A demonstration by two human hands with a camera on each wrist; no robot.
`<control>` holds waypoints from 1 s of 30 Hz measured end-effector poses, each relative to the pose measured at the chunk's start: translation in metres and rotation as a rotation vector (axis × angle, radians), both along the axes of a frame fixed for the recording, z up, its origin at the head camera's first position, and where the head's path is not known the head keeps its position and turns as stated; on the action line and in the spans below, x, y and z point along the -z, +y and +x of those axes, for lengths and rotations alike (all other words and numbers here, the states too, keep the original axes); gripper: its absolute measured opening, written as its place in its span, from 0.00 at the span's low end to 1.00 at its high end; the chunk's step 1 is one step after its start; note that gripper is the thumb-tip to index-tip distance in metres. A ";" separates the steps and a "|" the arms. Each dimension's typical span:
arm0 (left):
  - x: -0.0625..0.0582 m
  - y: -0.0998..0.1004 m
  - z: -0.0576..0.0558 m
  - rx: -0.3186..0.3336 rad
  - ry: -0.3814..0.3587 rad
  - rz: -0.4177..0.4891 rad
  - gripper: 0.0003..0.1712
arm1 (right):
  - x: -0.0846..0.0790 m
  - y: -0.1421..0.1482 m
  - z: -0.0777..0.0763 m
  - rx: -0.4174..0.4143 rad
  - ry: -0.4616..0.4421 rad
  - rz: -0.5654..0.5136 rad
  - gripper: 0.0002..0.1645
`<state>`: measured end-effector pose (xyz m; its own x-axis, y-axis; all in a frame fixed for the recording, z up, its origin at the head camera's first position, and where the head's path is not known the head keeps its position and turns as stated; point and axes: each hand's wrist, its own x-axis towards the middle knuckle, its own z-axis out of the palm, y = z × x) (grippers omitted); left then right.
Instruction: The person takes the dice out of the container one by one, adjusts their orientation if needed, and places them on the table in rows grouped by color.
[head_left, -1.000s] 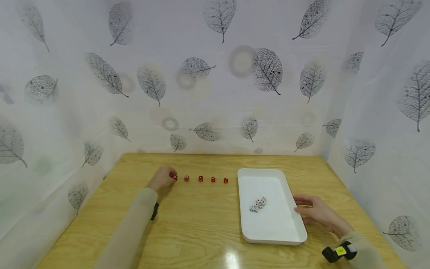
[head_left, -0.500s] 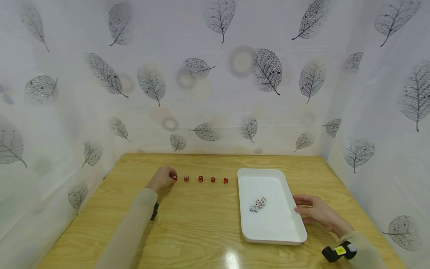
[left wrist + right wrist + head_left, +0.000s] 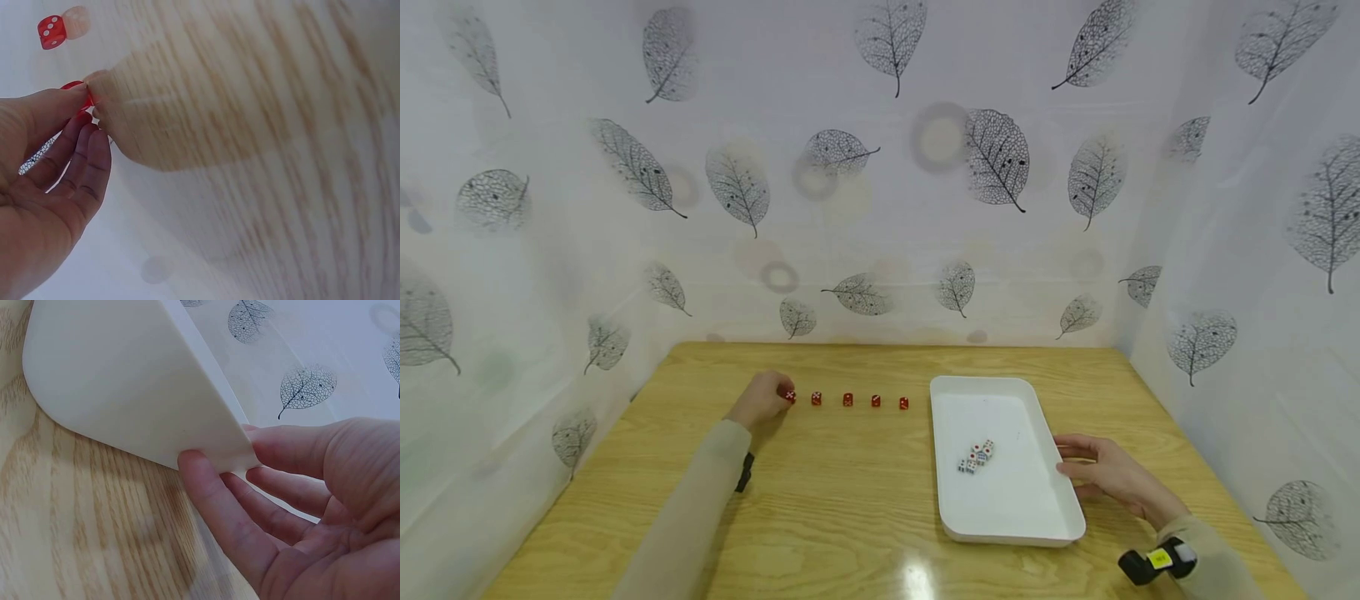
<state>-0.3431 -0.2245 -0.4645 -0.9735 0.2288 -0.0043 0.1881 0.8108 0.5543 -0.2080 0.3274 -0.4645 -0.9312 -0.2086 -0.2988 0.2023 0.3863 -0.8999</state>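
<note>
My left hand [image 3: 762,400] pinches a red die [image 3: 790,397] between thumb and fingertips at the left end of a row. In the left wrist view only a little of the held die [image 3: 73,84] shows past the thumb. Close by sits a second red die [image 3: 51,32] with white pips, also the neighbouring red die [image 3: 816,398] in the head view. Several red dice stretch rightward from there. On the right, my right hand [image 3: 1108,473] rests against the side of a white tray [image 3: 1011,517]; its fairly straight fingers [image 3: 215,500] touch the outer wall, the thumb at the rim.
Inside the tray, several white dice [image 3: 976,457] with coloured pips lie clustered left of its middle. The wooden table [image 3: 820,500] backs onto a leaf-printed curtain [image 3: 880,208], which also hangs along both sides.
</note>
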 end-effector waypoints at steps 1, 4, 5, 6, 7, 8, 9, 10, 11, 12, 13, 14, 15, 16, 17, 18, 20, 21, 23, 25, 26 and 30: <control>0.000 0.000 0.000 -0.002 -0.003 0.000 0.15 | 0.000 0.000 0.000 0.001 -0.001 0.001 0.43; 0.000 0.000 0.001 -0.006 -0.009 0.002 0.18 | 0.000 0.000 0.000 0.002 -0.002 0.001 0.44; 0.000 0.000 0.001 -0.003 -0.010 0.004 0.20 | 0.000 0.000 0.000 0.004 -0.003 0.001 0.44; 0.000 0.000 0.001 -0.001 -0.011 0.006 0.21 | 0.000 0.000 0.000 0.006 -0.005 0.001 0.44; 0.000 0.000 0.001 -0.002 -0.015 0.012 0.23 | 0.000 0.000 0.000 0.007 -0.007 0.000 0.44; 0.000 0.000 0.001 -0.002 -0.018 0.017 0.24 | 0.000 0.000 0.000 0.002 -0.007 -0.002 0.43; 0.000 0.000 0.002 0.000 -0.023 0.025 0.25 | 0.001 0.001 -0.001 -0.002 -0.008 -0.004 0.43; 0.000 -0.001 0.002 -0.002 -0.025 0.029 0.26 | 0.001 0.001 -0.001 -0.004 -0.007 -0.007 0.43; 0.000 -0.001 0.003 -0.011 -0.030 0.038 0.27 | 0.001 0.001 -0.001 -0.006 -0.006 -0.008 0.43; -0.001 -0.001 0.004 -0.025 -0.034 0.047 0.27 | 0.001 0.001 -0.001 -0.009 -0.005 -0.010 0.43; -0.001 -0.001 0.004 -0.038 -0.033 0.056 0.28 | 0.001 0.002 -0.001 -0.014 -0.003 -0.012 0.43; -0.002 -0.001 0.005 -0.048 -0.024 0.061 0.27 | 0.002 0.002 -0.001 -0.016 0.000 -0.012 0.42; -0.003 -0.001 0.005 -0.057 -0.011 0.062 0.26 | 0.002 0.002 -0.001 -0.015 0.001 -0.013 0.42; -0.004 -0.001 0.006 -0.066 0.005 0.060 0.24 | 0.002 0.002 -0.002 -0.015 0.001 -0.014 0.42; -0.006 0.000 0.007 -0.072 0.022 0.061 0.22 | 0.002 0.002 -0.002 -0.015 0.001 -0.014 0.42; -0.007 0.001 0.007 -0.068 0.044 0.054 0.19 | 0.003 0.002 -0.002 -0.016 0.000 -0.014 0.42; -0.011 0.005 0.007 -0.055 0.084 0.040 0.14 | 0.003 0.003 -0.002 -0.017 0.000 -0.012 0.41; -0.013 0.007 0.007 -0.049 0.097 0.035 0.13 | 0.002 0.003 -0.003 -0.017 0.000 -0.011 0.41; -0.015 0.013 0.007 -0.035 0.116 0.025 0.11 | 0.002 0.002 -0.003 -0.017 0.002 -0.011 0.41; -0.016 0.020 0.007 -0.022 0.129 0.019 0.10 | 0.001 0.002 -0.002 -0.019 0.006 -0.011 0.41; -0.017 0.024 0.007 -0.018 0.136 0.017 0.10 | 0.000 0.002 -0.002 -0.019 0.007 -0.012 0.41; -0.015 0.042 0.007 0.018 0.178 0.018 0.09 | -0.001 0.001 -0.001 -0.023 0.010 -0.015 0.41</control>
